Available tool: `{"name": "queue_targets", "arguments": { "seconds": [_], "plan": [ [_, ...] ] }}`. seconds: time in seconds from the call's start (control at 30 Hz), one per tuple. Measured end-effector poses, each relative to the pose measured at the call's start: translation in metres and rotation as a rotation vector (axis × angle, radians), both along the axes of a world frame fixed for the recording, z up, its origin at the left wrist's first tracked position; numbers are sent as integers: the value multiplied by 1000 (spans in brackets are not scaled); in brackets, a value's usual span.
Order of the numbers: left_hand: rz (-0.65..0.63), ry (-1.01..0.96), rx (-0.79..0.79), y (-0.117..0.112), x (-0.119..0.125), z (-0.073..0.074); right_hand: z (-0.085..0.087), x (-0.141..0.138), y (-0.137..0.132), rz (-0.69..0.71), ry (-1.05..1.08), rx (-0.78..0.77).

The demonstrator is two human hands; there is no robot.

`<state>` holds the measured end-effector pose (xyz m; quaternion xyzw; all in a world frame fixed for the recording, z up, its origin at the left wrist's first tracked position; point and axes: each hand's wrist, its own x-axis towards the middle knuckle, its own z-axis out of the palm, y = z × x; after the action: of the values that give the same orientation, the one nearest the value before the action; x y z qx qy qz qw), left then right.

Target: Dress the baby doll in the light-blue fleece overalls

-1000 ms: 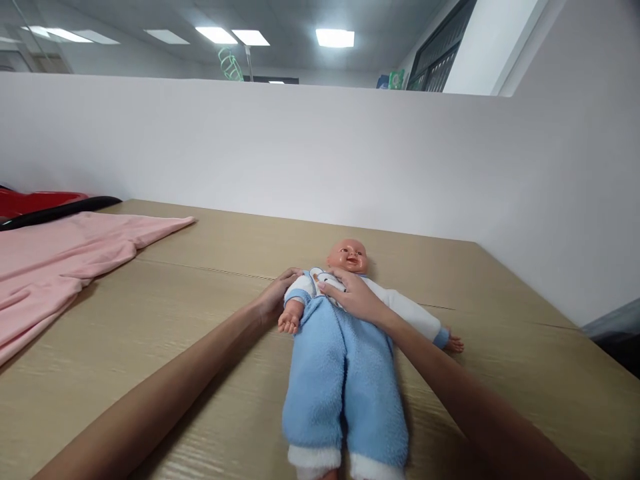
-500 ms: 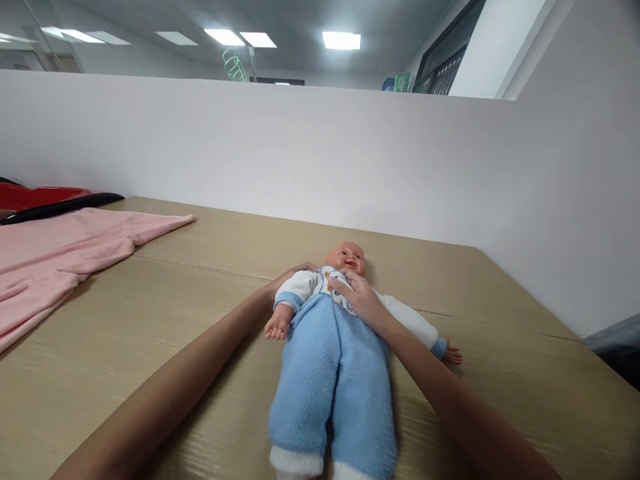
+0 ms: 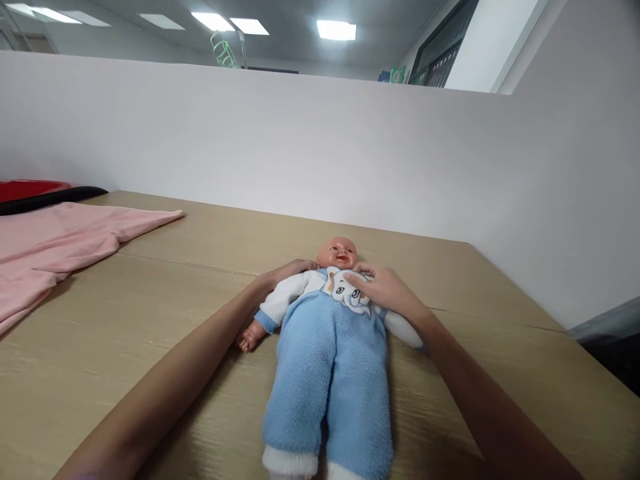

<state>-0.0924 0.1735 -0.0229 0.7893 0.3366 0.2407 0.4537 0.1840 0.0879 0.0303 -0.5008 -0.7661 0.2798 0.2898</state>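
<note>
A baby doll (image 3: 332, 347) lies on its back on the table, head away from me. It wears fuzzy light blue overalls with white sleeves and an elephant face on the bib. My left hand (image 3: 295, 269) is closed at the doll's shoulder on the left, beside the neck; its fingertips are partly hidden. On the other shoulder, my right hand (image 3: 383, 285) grips with the thumb across the bib's upper edge and fingers curled near the neck. My right forearm covers the doll's hand on that side.
A pink cloth (image 3: 65, 233) lies spread on the left of the wooden table (image 3: 200, 300). Behind it sits a red object with a black rim (image 3: 37, 192). A white partition wall (image 3: 280, 147) runs along the back. Something grey and dark (image 3: 613, 337) stands at the right edge.
My right hand has shifted right, off the middle of the chest to the shoulder, uncovering the elephant face. The doll's arm on the left now reaches farther out. The view has shifted slightly.
</note>
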Motion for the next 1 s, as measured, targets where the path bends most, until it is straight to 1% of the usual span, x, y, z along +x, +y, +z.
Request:
{"name": "queue_targets", "arguments": {
  "seconds": [0.03, 0.1, 0.2, 0.27, 0.33, 0.37, 0.4, 0.43, 0.47, 0.5, 0.57, 0.6, 0.67, 0.77, 0.8, 0.87, 0.9, 0.93, 1.0],
  "plan": [
    [-2, 14, -1, 4, -1, -1, 3, 7, 0, -10, -94, 32],
    [13, 39, 4, 7, -2, -1, 3, 16, -1, 7, -168, 37],
    [85, 66, 43, 3, -5, 4, -9, 21, -4, -15, -128, 81],
    [165, 61, 101, -8, -8, 13, -19, 25, -10, -63, -101, 151],
    [235, 31, 219, -26, -12, 24, -30, 34, -21, -89, -110, 220],
    [243, 12, 290, -37, -14, 30, -35, 41, -28, -98, -124, 251],
    [224, -1, 373, -50, -18, 35, -40, 50, -37, -106, -139, 275],
    [174, -6, 427, -63, -22, 38, -46, 59, -46, -116, -151, 289],
    [107, 18, 432, -76, -27, 41, -52, 69, -57, -132, -161, 299],
    [65, 57, 417, -87, -33, 42, -59, 80, -67, -141, -177, 297],
    [10, 175, 400, -104, -44, 41, -72, 99, -87, -162, -204, 282],
    [-4, 223, 389, -108, -50, 40, -77, 107, -95, -169, -211, 282],
    [-38, 266, 342, -111, -59, 38, -86, 117, -106, -200, -211, 298],
    [-90, 251, 240, -104, -67, 33, -91, 123, -110, -248, -213, 312],
    [-83, 247, 215, -101, -68, 31, -91, 124, -109, -257, -209, 304],
    [-16, 244, 170, -96, -68, 27, -91, 124, -107, -275, -160, 257],
    [26, 248, 170, -95, -66, 24, -91, 124, -106, -290, -99, 217],
    [62, 264, 204, -94, -64, 23, -91, 124, -106, -308, -16, 168],
    [108, 328, 363, -94, -57, 20, -92, 124, -106, -338, 187, 64]
  ]
}}
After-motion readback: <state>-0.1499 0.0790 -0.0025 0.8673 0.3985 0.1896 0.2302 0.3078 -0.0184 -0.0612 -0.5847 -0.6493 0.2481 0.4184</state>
